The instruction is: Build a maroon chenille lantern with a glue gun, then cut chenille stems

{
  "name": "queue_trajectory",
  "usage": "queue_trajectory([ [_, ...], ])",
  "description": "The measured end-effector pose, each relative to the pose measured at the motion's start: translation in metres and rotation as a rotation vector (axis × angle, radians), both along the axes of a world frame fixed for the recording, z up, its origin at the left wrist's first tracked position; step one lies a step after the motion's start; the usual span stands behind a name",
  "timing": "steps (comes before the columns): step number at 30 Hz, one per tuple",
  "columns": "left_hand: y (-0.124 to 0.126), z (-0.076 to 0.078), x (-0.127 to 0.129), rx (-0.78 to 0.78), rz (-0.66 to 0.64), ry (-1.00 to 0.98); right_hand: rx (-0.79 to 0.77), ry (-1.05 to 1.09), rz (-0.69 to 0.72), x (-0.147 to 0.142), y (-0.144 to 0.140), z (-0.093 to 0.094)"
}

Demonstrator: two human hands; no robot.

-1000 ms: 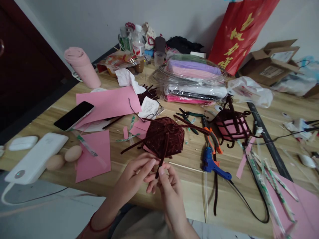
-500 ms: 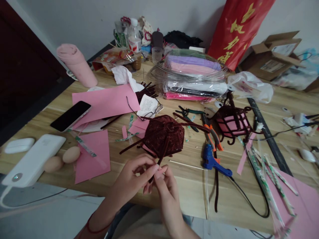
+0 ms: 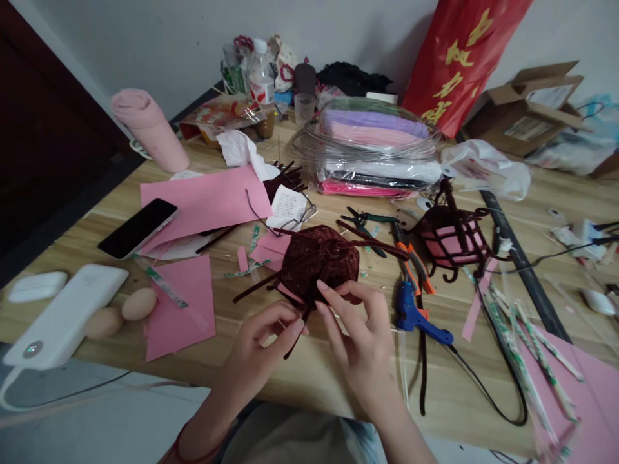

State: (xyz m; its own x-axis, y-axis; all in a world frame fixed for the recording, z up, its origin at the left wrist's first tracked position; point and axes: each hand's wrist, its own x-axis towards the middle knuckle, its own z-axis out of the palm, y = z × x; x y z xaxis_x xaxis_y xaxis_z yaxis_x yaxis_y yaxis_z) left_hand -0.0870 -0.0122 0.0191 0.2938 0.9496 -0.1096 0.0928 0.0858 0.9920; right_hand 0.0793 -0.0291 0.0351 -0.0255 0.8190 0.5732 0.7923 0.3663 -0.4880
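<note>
A dark brown hexagonal piece [image 3: 333, 258] covered in fuzzy pipe cleaners lies in front of me, with several loose ends sticking out. One brown pipe cleaner [image 3: 305, 314] runs from it toward me. My left hand [image 3: 264, 338] pinches this strand near its free end, between thumb and fingers. Higher on the same strand, by the hexagon's near edge, the fingertips of my right hand [image 3: 360, 328] close on it. A bit of pink shows under the hexagon. To the right stands a small brown lantern [image 3: 454, 238] with pink panels.
Pliers [image 3: 413, 267], green-handled cutters [image 3: 370, 222] and a blue glue gun [image 3: 411, 312] lie right of the piece. Pink paper [image 3: 181, 306], a phone [image 3: 138, 227], a power bank [image 3: 68, 312] and two eggs [image 3: 138, 303] are left. Packed pipe cleaners [image 3: 377, 148] sit behind.
My right hand has moved up and right from the strand's free end to near the hexagon. My left hand keeps its pinch on the strand.
</note>
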Motion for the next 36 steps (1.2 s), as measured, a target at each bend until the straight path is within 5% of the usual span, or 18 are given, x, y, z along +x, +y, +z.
queue_trajectory([
  [14,0.006,-0.002,0.006,-0.055,0.088,0.003,0.049,-0.121,-0.088,0.003,0.013,-0.007],
  [25,0.0,-0.005,0.007,-0.011,0.056,-0.011,-0.041,-0.153,-0.014,0.007,0.008,-0.003],
  [28,-0.004,-0.005,0.002,0.031,0.063,-0.047,-0.022,-0.152,-0.066,0.038,-0.004,0.0],
  [30,-0.008,-0.008,-0.003,0.055,0.068,-0.081,-0.018,-0.168,-0.22,0.075,-0.018,-0.005],
  [33,-0.013,-0.015,-0.012,0.034,0.118,-0.104,-0.236,-0.255,-0.403,0.138,-0.041,-0.027],
  [36,-0.016,-0.021,-0.016,0.003,0.17,-0.093,-0.404,-0.32,-0.332,0.182,-0.057,-0.057],
])
